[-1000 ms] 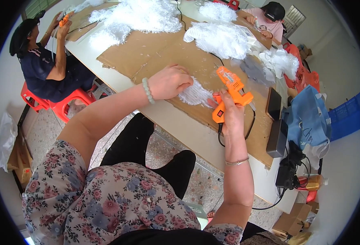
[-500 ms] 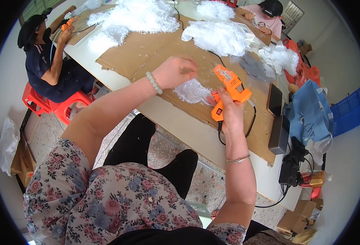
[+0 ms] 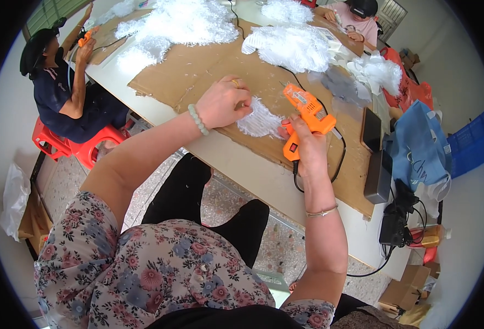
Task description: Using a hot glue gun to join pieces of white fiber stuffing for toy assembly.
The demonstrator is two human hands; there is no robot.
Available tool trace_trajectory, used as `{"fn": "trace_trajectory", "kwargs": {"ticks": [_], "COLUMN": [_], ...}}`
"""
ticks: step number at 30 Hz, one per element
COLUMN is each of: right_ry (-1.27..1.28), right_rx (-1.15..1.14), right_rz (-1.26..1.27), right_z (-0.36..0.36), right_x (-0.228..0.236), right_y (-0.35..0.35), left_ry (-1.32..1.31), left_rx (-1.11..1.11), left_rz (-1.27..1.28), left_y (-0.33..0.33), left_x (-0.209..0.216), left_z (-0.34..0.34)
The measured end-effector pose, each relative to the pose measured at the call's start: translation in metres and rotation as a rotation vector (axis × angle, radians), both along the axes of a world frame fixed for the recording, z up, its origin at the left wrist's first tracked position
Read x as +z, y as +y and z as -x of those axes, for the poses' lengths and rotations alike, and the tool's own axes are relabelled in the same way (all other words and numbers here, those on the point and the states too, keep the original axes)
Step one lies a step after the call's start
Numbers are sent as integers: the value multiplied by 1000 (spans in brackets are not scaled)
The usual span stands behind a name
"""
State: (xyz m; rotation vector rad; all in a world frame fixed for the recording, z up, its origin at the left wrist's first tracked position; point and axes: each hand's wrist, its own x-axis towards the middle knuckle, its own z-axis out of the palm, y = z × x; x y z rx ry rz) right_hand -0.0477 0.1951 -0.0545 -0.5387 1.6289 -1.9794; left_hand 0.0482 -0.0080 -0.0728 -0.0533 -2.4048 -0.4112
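An orange hot glue gun (image 3: 309, 109) is in my right hand (image 3: 311, 149), its nozzle tilted up and away to the left. Between my two hands lies a ribbed white piece of fluffy fabric (image 3: 260, 119) on brown cardboard (image 3: 209, 66). My left hand (image 3: 222, 102) is at the left end of that piece, fingers curled and thumb close to them. Whatever those fingertips pinch, if anything, is too small to make out. Fingertips of my right hand come close to the fabric's right end.
Heaps of white fluffy material (image 3: 190, 24) and a second white pile (image 3: 288, 46) cover the far table. A phone (image 3: 370, 129), a dark box (image 3: 377, 176) and a blue bag (image 3: 417, 145) stand right. The gun's black cord loops beside my wrist. Two people work across the table.
My left hand has moved down and slightly left, to the white fabric's left end, and its fingers are more curled. The glue gun has barely shifted. The person at left has lifted an arm.
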Motion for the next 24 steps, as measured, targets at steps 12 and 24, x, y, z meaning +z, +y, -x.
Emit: {"fn": "trace_trajectory", "kwargs": {"ticks": [12,24], "right_ry": [-5,8], "right_rx": [-3,-9], "right_rz": [10,10], "right_z": [0,-2], "right_x": [1,0], "right_y": [1,-3], "left_ry": [1,-14], "left_rx": [-75,-175], "left_rz": [-43,121], "left_y": [-7,10], "left_x": [17,8], "left_z": [-24,-11]}}
